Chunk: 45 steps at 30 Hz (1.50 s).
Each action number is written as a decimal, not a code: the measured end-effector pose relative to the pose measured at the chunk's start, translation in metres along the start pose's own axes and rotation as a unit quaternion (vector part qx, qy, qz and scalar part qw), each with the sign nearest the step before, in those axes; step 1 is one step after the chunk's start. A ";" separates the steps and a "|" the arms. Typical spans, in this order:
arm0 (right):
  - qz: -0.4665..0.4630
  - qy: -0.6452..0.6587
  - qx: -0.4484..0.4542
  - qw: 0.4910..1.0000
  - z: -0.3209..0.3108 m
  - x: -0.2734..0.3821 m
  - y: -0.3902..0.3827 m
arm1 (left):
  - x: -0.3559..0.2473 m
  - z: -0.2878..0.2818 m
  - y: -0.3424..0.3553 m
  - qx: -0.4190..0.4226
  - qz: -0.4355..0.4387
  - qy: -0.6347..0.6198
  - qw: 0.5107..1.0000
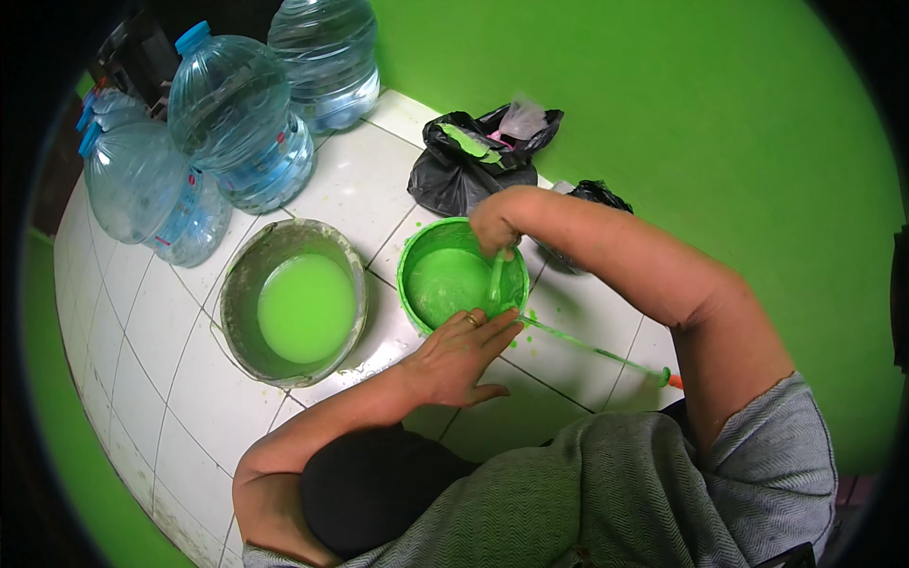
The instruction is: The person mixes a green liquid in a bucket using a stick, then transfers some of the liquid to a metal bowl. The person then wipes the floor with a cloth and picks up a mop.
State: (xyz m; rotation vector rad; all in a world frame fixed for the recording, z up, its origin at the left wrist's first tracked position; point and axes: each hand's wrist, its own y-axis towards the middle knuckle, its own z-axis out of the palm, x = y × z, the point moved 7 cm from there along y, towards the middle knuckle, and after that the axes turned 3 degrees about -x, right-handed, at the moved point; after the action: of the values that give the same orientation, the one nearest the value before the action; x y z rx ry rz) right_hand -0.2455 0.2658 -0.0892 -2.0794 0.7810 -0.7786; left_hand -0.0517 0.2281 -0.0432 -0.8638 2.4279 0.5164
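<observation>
Both hands are busy at the small green bucket (461, 275) here. Our right hand (494, 225) is closed around the top of a paint-covered stick (496, 276) that dips down into the green paint, and our left hand (464, 352) lies open with its fingers spread flat against the bucket's near rim, a ring on one finger, just steadying it.

That bucket sits on the white tiled floor (151, 350) fairly close to the green wall (720, 142), and just to its left is a bigger grey bucket (292, 301) holding a pool of paler green paint. Right behind the small one is a black plastic bag (462, 166) smeared with paint, with big clear water jugs (232, 118) off toward the far left corner of the floor. A thin green-coated rod (597, 352) with an orange tip lies on the tiles to the right, one end touching the bucket.

Where this could go sideways, we think: the left hand only rests on the rim, so a hard stir could tip or slide the bucket on those slick tiles. There are already green specks around it, and a fast stir would fling more. That loose rod is also easy to knock with a knee.
</observation>
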 end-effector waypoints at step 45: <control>-0.001 -0.291 -0.153 0.944 0.010 0.059 -0.098 | 0.013 -0.002 -0.002 0.003 -0.039 -0.055 0.998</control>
State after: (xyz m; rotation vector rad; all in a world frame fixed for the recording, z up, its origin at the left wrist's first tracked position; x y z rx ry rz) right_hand -0.1756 0.2776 0.0010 -2.4058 0.5847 -0.0118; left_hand -0.0597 0.2196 -0.0489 -0.8987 2.2853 0.5148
